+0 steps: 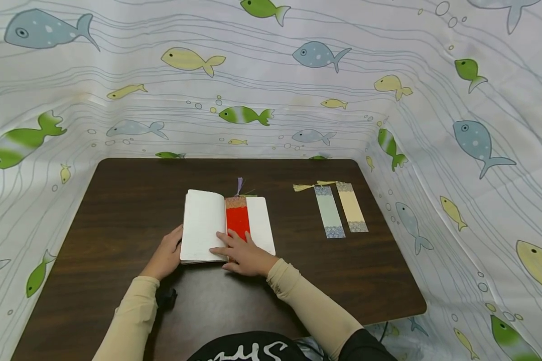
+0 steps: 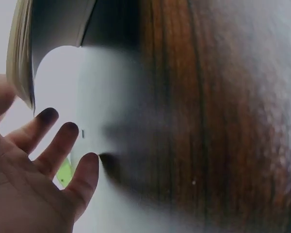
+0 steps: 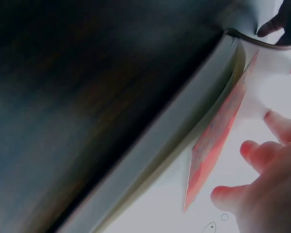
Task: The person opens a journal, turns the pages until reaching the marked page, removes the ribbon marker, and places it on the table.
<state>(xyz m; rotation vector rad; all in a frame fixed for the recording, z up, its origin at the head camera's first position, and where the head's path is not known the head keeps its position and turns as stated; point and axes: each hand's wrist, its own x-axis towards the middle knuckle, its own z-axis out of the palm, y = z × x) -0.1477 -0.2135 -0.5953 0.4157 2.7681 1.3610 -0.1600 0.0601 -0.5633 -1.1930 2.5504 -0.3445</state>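
An opened notebook (image 1: 203,225) with blank white pages lies on the table. In its gutter, on the right page, is a red bookmark (image 1: 237,216) with a patterned band and a purple tassel (image 1: 240,185). My right hand (image 1: 248,254) reaches over the notebook's lower part, fingers spread, overlapping the bookmark's lower end. The right wrist view shows the bookmark (image 3: 216,138) standing at a slant beside the pages, fingertips apart from it. My left hand (image 1: 164,253) is along the notebook's left edge; in the left wrist view its fingers (image 2: 58,145) are spread beside the page block (image 2: 20,53).
A pale green bookmark (image 1: 329,210) and a pale yellow bookmark (image 1: 352,206) with yellow tassels lie on the right of the dark wooden table (image 1: 131,200). A fish-patterned curtain (image 1: 271,85) surrounds the table's back and sides.
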